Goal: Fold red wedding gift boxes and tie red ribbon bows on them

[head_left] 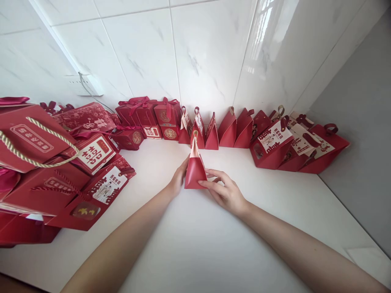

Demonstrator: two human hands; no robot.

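Observation:
A red triangular gift box [194, 175] with a pale upper part and a small loop on top stands upright on the white table [195, 244], between my two hands. My left hand [179, 178] is against its left side, its fingers mostly hidden behind the box. My right hand [224, 189] grips the lower right edge, with the thumb on the near face and the other fingers at the right side. Just behind it, a row of similar red triangular boxes [212, 136] stands near the wall.
Stacked red gift boxes with rope handles [30, 138] fill the left side. Ribbon-tied boxes [166, 118] stand along the tiled wall [207, 53]. More tagged red boxes [271, 146] lean together at the back right, beside a grey panel [360, 106]. A socket [84, 84] with a cable is on the wall.

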